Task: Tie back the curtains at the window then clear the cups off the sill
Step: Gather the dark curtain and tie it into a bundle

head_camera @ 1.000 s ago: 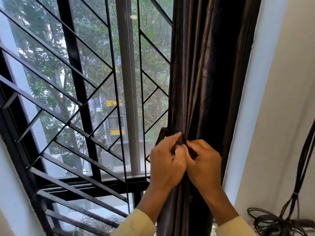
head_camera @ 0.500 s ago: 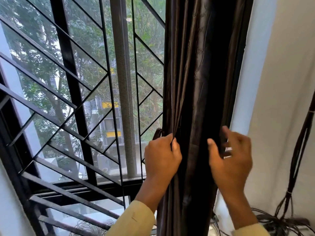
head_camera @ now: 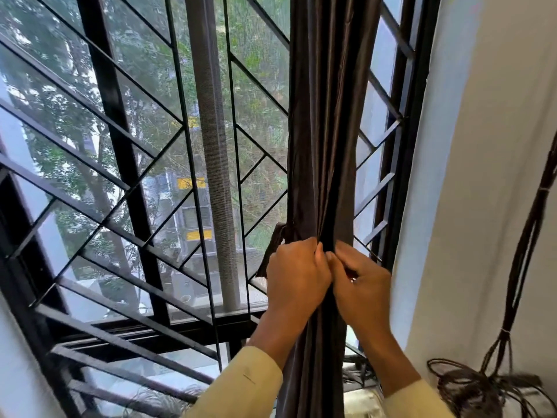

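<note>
A dark brown satin curtain (head_camera: 324, 122) hangs gathered into a narrow bunch in front of the right side of the window. A strip of the same dark cloth, the tie-back (head_camera: 272, 247), sticks out to the left of the bunch at hand height. My left hand (head_camera: 297, 274) and my right hand (head_camera: 360, 285) meet at the front of the bunch, fingers pinched together on the cloth there. What exactly lies between the fingertips is hidden. No cups and no sill top are in view.
A black metal grille (head_camera: 120, 164) with slanted bars covers the window, a grey mesh roll (head_camera: 215, 164) standing behind it. A white wall (head_camera: 482, 176) is to the right, with dark cables (head_camera: 524, 236) hanging down to a coil (head_camera: 482, 387) at the bottom right.
My right hand, spread open around the curtain's right side half a second ago, has come back to the front and closed next to my left hand. The curtain bunch is narrower.
</note>
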